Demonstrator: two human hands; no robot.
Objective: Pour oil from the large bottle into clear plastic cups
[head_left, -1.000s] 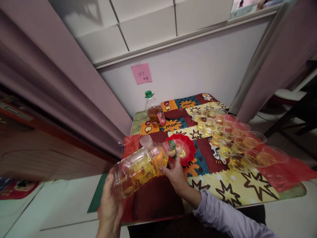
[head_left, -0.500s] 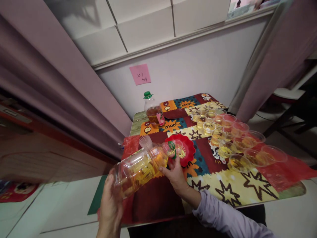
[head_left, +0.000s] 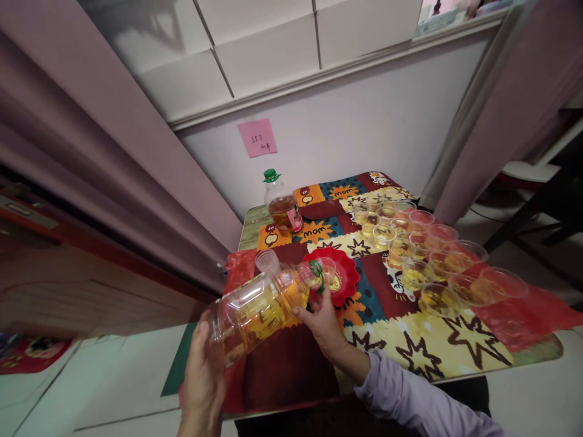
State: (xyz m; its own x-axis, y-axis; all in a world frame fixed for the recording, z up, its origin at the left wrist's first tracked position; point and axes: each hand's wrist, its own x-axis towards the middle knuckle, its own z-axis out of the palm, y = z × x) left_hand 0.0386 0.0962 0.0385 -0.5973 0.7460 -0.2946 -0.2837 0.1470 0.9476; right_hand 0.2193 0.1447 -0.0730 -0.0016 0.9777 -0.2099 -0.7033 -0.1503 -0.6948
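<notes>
A large clear bottle [head_left: 255,309] with amber liquid lies tilted, its mouth with a green ring pointing right over a small clear cup [head_left: 326,269] on a red dish [head_left: 345,278]. My left hand [head_left: 201,379] wraps round the bottle's base. My right hand [head_left: 322,320] supports the bottle near its neck from below, fingers curled against it. A stack of empty clear cups [head_left: 267,261] stands just behind the bottle.
Several clear cups [head_left: 423,261] holding amber liquid stand in rows on the right of the patterned tablecloth [head_left: 428,346]. A second bottle with a green cap [head_left: 282,205] stands at the back. A pink note [head_left: 257,138] hangs on the wall. Curtains flank the table.
</notes>
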